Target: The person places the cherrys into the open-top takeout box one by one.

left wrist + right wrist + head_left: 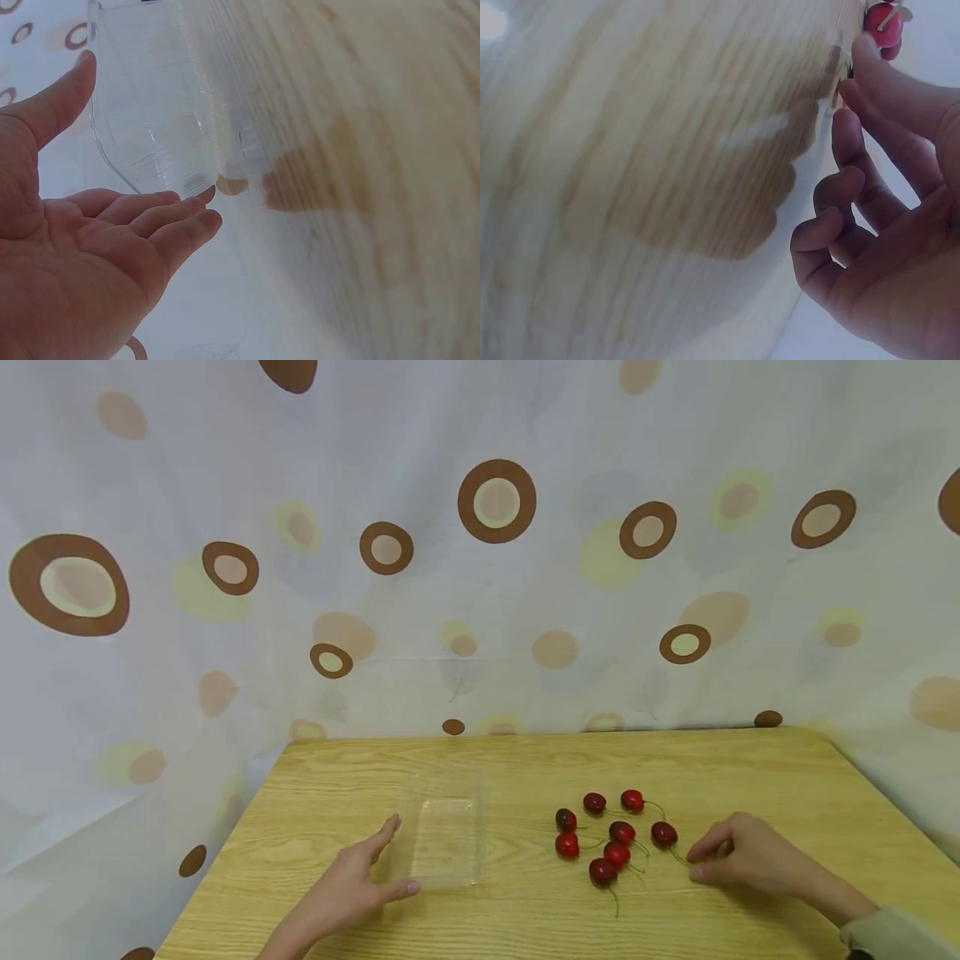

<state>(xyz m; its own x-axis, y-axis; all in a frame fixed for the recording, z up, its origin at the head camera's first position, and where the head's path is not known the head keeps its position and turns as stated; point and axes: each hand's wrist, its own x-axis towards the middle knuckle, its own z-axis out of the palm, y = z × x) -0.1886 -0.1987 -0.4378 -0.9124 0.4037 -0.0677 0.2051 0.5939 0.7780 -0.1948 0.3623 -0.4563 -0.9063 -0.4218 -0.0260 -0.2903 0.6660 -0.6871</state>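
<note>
A clear plastic box (444, 843) stands on the wooden table, left of the middle. My left hand (345, 881) is at its left side, thumb and fingers spread, fingertips right at the box wall. The left wrist view shows the palm beside the clear box (154, 97). Several dark red cherries (602, 872) with thin stems lie loosely grouped right of the box. My right hand (750, 860) is beside the rightmost cherry (663, 835). Its thumb and index fingertips are a little apart, right at the end of that cherry's stem. The other fingers curl loosely in the right wrist view.
The light wooden tabletop (525, 768) runs back to a pale curtain (420, 610) printed with brown rings and dots. More of the curtain hangs along the left and right sides of the table.
</note>
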